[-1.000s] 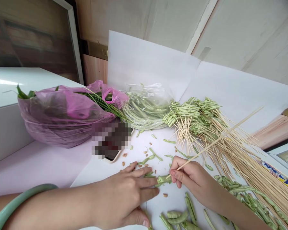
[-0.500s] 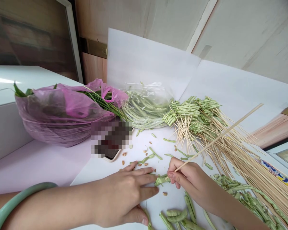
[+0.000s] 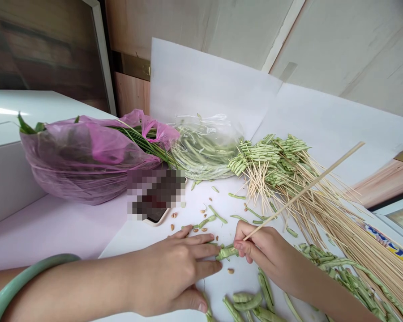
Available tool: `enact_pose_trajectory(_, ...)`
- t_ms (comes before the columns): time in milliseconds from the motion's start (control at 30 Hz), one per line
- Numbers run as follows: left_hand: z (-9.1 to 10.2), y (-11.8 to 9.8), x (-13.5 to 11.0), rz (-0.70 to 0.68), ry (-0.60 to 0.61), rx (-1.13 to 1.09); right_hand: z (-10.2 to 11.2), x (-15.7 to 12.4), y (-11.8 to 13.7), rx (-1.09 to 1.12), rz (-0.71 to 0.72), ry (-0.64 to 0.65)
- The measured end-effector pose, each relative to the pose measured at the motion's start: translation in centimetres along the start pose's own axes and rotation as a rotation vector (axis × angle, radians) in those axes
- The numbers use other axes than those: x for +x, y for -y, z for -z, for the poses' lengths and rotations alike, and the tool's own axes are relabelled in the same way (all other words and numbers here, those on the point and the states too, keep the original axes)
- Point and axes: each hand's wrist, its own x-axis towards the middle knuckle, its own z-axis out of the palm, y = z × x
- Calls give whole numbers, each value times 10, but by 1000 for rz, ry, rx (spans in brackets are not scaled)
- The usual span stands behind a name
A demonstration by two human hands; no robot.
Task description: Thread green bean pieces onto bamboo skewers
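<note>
My right hand (image 3: pixel 257 246) pinches a thin bamboo skewer (image 3: pixel 304 190) near its lower end; the rest slants up to the right. The skewer's tip meets a short bundle of green bean pieces (image 3: pixel 227 252) on the white surface. My left hand (image 3: pixel 183 266) lies palm down with fingers spread, its fingertips touching the left end of that bundle. Under the left thumb is part of a green bean (image 3: pixel 208 308). Broken bean pods (image 3: pixel 250 304) lie just below, between my hands.
A pile of skewers threaded with bean pieces (image 3: pixel 275 154) lies at the back right. Behind are a clear bag of long beans (image 3: pixel 204 147) and a purple bag of greens (image 3: pixel 87 165). A phone (image 3: pixel 159 217) and loose bean seeds (image 3: pixel 173 215) lie nearby; more beans (image 3: pixel 352 277) rest at right.
The skewer has tilted very slightly, its upper end a little lower toward the left. Both hands stay in nearly the same place.
</note>
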Motion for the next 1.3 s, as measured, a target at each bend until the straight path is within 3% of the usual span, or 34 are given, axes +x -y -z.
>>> enact_pose_trajectory(433,2,-1,1,7,39,12,-5,5,2,-64,41,-4)
enact_pose_trajectory(1000,0,2,3,-2,45,78,-10,7,-2,43,133,-52)
enact_pose_trajectory(1300,0,-2,0,-12,11,112,-7,-3,-6,70,84,-199)
